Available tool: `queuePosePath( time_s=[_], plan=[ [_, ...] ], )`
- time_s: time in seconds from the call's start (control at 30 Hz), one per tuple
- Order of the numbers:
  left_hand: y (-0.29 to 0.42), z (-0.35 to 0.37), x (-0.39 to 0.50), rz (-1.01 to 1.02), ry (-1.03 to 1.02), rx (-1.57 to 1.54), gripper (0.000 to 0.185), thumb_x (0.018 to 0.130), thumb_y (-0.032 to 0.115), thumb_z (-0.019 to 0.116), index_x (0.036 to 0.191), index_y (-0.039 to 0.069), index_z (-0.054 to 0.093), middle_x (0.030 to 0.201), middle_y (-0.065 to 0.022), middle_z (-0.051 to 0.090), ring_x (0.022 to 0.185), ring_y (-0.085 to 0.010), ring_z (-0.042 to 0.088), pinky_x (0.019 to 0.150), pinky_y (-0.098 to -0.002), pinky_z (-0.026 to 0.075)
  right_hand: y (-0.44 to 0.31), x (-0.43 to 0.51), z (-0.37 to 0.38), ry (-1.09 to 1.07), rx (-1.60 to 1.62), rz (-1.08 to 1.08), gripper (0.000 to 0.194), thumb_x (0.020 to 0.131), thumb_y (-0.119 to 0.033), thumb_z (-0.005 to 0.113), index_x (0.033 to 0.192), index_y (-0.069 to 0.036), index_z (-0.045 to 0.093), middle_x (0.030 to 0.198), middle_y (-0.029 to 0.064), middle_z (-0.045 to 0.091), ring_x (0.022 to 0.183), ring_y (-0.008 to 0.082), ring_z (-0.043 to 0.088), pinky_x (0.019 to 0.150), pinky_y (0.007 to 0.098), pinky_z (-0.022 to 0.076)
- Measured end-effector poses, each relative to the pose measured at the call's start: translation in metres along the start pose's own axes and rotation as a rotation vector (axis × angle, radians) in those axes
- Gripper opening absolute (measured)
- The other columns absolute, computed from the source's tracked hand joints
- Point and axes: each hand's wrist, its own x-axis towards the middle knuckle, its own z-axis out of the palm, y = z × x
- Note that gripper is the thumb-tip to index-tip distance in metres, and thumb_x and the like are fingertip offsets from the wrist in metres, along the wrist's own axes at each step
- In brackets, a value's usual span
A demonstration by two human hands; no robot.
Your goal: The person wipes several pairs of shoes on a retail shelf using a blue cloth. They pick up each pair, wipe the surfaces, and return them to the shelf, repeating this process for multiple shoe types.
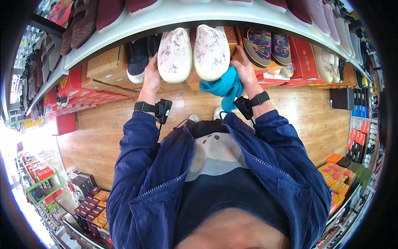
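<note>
Two pale slip-on shoes with a grey leaf print, a left one (174, 56) and a right one (211, 52), sit side by side with toes towards me. My left hand (153, 76) grips the outer side of the left shoe; its fingertips are partly hidden. Beside the right shoe is my right hand (245, 69), holding a bunched teal cloth (222, 88) that hangs down below the shoe's toe. The index finger of that hand points up along the shoe's outer side.
Black shoes with white soles (136, 60) stand left of the pair, patterned navy shoes (257, 46) to the right. Above juts a white shelf (174, 12) carrying more shoes. Cardboard shoeboxes (105, 67) and red boxes (303, 59) fill the lower level, over a wooden floor (99, 124).
</note>
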Motion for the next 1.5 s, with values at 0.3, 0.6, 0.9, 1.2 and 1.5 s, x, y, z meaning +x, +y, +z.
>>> queuePosePath(
  time_s=[0.3, 0.6, 0.9, 1.2, 1.5],
  plan=[
    [0.003, -0.004, 0.003, -0.243, -0.167, -0.178, 0.045, 0.078, -0.005, 0.056, 0.121, -0.001, 0.043, 0.117, -0.0093, 0.052, 0.103, -0.0162, 0.052, 0.088, -0.0292, 0.043, 0.0, 0.002, 0.012, 0.128, -0.182, -0.125, 0.07, 0.077, -0.007, 0.049, 0.133, 0.01, 0.011, 0.126, 0.0222, 0.04, 0.114, 0.0226, 0.041, 0.094, 0.0251, 0.0319],
    [-0.01, 0.016, -0.006, -0.15, 0.033, -0.432, 0.044, 0.083, 0.0, 0.051, 0.125, 0.0, 0.037, 0.12, -0.0106, 0.049, 0.107, -0.0194, 0.05, 0.089, -0.0312, 0.043, 0.015, 0.019, 0.01, 0.046, 0.002, 0.078, 0.071, 0.075, -0.007, 0.049, 0.133, 0.009, 0.012, 0.135, 0.0212, 0.028, 0.123, 0.0236, 0.031, 0.098, 0.0248, 0.026],
    [-0.017, 0.022, -0.005, -0.024, -0.077, -0.009, 0.049, 0.076, 0.002, 0.062, 0.121, -0.003, 0.043, 0.117, -0.0079, 0.052, 0.103, -0.0126, 0.05, 0.087, -0.0253, 0.041, 0.01, 0.004, 0.013, 0.008, 0.195, 0.084, 0.073, 0.081, -0.014, 0.055, 0.133, 0.01, 0.009, 0.136, 0.0197, 0.026, 0.124, 0.0229, 0.029, 0.101, 0.0283, 0.0248],
    [-0.013, 0.009, -0.037, -0.085, -0.097, 0.187, 0.039, 0.076, -0.001, 0.059, 0.114, -0.003, 0.05, 0.11, -0.0082, 0.057, 0.096, -0.0132, 0.053, 0.085, -0.0263, 0.042, 0.031, -0.02, -0.012, -0.059, -0.079, 0.047, 0.071, 0.078, -0.008, 0.055, 0.133, 0.008, 0.013, 0.131, 0.0222, 0.035, 0.115, 0.0207, 0.041, 0.092, 0.0267, 0.0347],
    [0.003, -0.008, -0.055, -0.246, -0.438, -0.236, 0.107, 0.049, 0.017, 0.083, 0.132, -0.002, 0.018, 0.13, -0.0106, 0.036, 0.119, -0.0202, 0.037, 0.1, -0.0309, 0.029, 0.011, -0.041, -0.042, -0.42, -0.199, 0.138, 0.102, 0.064, -0.025, 0.075, 0.138, -0.005, 0.008, 0.081, 0.0147, 0.062, 0.073, 0.0192, 0.061, 0.071, 0.0295, 0.0472]
  ],
)
